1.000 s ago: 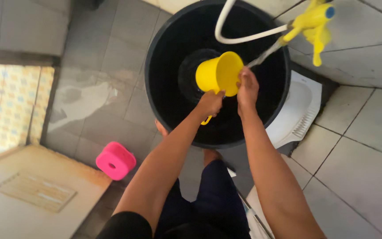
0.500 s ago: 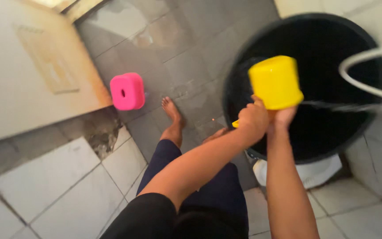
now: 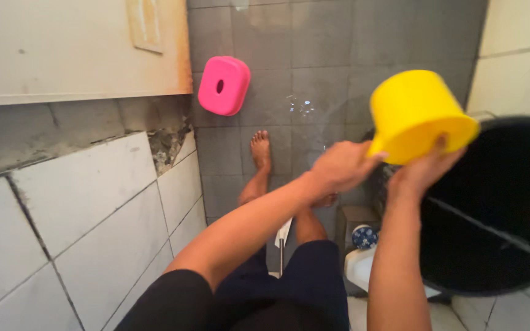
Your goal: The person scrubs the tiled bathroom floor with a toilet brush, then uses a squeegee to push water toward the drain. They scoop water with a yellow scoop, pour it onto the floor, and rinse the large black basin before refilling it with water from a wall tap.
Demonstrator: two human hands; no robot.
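Since 1 s ago, yellow scoop point(image 3: 418, 113) is lifting off the black tub point(image 3: 498, 208), now tilted above its left rim. Both hands are holding it: left hand point(image 3: 338, 167) w/ closed grip at the side, right hand point(image 3: 423, 171) cupping underneath. Wet fingers could be slipping, dropping it onto the wet floor point(image 3: 314, 92) near the pink stool point(image 3: 224, 86).

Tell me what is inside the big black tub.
The black tub looks dark inside, with only a thin pale line crossing it. Any water level is lost in shadow, and the yellow bucket covers its upper left rim.
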